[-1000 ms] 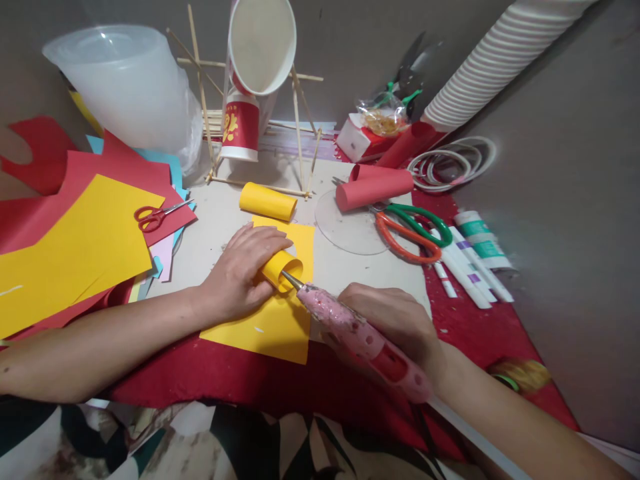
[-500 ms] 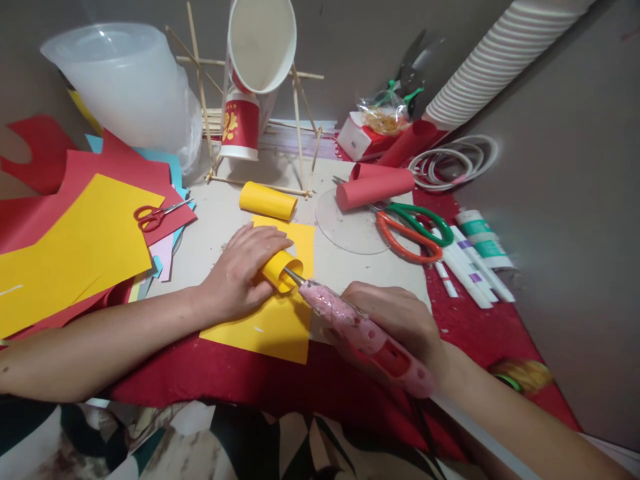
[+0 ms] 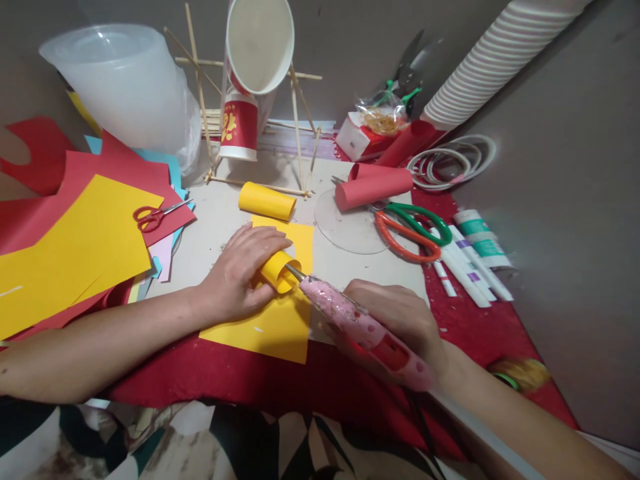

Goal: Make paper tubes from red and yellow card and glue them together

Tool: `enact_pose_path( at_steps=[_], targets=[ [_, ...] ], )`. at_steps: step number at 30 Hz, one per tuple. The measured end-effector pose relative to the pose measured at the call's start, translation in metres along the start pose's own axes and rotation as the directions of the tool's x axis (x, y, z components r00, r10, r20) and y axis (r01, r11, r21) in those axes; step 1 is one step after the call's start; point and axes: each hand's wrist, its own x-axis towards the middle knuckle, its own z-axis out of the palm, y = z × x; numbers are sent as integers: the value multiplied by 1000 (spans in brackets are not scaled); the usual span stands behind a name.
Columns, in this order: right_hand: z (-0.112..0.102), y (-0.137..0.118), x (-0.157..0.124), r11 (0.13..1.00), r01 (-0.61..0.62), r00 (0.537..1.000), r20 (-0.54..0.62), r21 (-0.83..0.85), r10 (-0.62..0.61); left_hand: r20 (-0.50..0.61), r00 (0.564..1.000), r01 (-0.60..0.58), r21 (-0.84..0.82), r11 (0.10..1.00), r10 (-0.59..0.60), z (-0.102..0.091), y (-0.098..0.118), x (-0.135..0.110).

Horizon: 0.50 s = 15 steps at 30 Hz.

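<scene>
My left hand is closed around a small yellow paper tube, pressing it down on a yellow paper sheet. A pink hot glue gun is gripped in my right hand, its metal nozzle at the open end of the tube. A clear glue stick sticks out of the gun's rear. Whether glue is coming out is hidden. Just beyond my left hand lies a second yellow paper tube.
Behind stands a wooden stick frame with paper cups. Coloured paper and small red scissors lie left. To the right are red paper tubes, large scissors, white markers and stacked cups.
Hardly anything differs. The glue gun's nozzle stays at the tube's open end, and both hands keep their places; the whole view has shifted very slightly.
</scene>
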Motion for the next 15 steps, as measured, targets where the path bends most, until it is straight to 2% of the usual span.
enact_pose_path(
  at_steps=[5,10,15],
  targets=[
    [-5,-4,7,997,33,999,-14,72,-32,13,1000,24,-24,999,-24,-1,1,0],
    [-5,-7,12,995,60,996,-74,81,-54,-3,1000,16,-21,1000,-16,-2,1,0],
    [-5,-6,15,993,88,993,-80,74,-82,-4,1000,18,3,1000,-18,-3,2,1]
  ],
)
